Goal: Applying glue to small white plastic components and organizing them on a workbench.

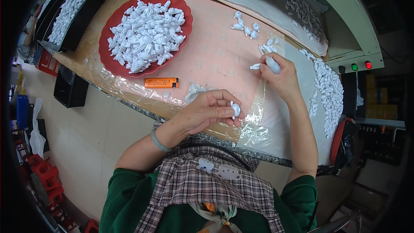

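Note:
Between the thumb and fingers of my left hand (213,110) is a small white plastic figurine (235,109) with rounded head and little limbs. My right hand (282,75), farther off to the right, closes round a rounded white bottle-like object (272,65). A small white piece (255,66) shows at its fingertips; whether it is pinched or just lies there I cannot tell. Just beyond that hand lie loose white pieces (269,46), and a few more white figurines (246,29) sit farther back. A crumpled white tissue (195,92) lies behind my left hand.
A red scalloped bowl (103,54) heaped with white figurines stands left, an orange lighter (161,83) before it. A black tray (79,34) of white pieces is far left. Many white pieces (330,95) lie right, below a green machine (358,47) with lit buttons.

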{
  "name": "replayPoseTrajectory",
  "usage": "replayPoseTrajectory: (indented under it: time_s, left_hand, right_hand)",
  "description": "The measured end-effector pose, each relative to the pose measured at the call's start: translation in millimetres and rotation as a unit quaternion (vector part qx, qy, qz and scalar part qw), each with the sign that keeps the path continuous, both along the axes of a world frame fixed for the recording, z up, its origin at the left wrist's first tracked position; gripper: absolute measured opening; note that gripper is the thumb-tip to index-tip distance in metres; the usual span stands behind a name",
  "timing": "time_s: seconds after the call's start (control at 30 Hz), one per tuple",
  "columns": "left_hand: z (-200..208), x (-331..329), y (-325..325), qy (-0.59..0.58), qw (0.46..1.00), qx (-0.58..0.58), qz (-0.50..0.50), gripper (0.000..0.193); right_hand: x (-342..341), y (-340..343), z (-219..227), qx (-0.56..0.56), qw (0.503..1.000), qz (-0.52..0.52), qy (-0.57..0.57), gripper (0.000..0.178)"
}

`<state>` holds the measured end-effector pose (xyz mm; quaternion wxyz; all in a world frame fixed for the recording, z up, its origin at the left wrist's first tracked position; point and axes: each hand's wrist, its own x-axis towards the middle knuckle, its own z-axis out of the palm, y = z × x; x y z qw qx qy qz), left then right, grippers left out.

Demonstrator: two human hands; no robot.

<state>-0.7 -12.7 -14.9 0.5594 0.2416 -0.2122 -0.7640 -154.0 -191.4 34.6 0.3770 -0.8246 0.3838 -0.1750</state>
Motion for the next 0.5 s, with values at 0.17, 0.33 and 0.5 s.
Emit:
replayPoseTrajectory:
  time_s: [0.17, 0.33, 0.5]
  left_hand:
    - [-1.4, -6.2, 3.4, -0.035, 0.996, -0.002, 0.077, 0.021]
    - [-1.7, -10.4, -1.3, -0.073, 0.995, -0.025, 0.069, 0.019]
    - [-0.6, -14.9, -1.3, -0.118, 0.991, -0.039, 0.057, 0.022]
  right_hand:
    - [-33.3, 54.1, 15.5, 0.187, 0.975, -0.007, -0.121, 0.006]
    - [-45.7, 76.6, 4.1, 0.120, 0.976, 0.052, -0.172, 0.006]
    - [-47.2, 80.8, 1.4, 0.135, 0.976, 0.043, -0.167, 0.006]
